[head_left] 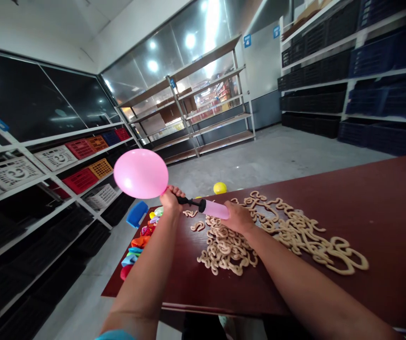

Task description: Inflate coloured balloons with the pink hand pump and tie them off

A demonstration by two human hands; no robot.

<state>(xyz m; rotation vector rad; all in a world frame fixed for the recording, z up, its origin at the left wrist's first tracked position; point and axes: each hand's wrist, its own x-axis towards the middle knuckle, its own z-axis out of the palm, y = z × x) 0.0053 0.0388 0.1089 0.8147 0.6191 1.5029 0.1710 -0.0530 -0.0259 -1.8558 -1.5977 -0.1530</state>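
Observation:
A pink balloon (141,174), inflated and rounded, is at left of centre above the table's far left corner. My left hand (171,198) is closed at the balloon's neck, beside the black end of a hand-held balloon pump (216,209). My fingers hide where balloon and pump meet. Around the pump's pink barrel, my right hand (238,217) is wrapped. Beneath the right hand lies a pile of beige, curled, rope-like pieces (229,250). Left of my left forearm, several uninflated balloons (139,242) in many colours lie along the table edge.
The dark red table (376,203) extends right, with more beige curled strands (316,236) on it. A yellow balloon (220,188) shows beyond the far edge. A blue chair back (137,214) stands at the left corner. Shelves with crates (82,178) line the left; dark crates (312,101) stand right.

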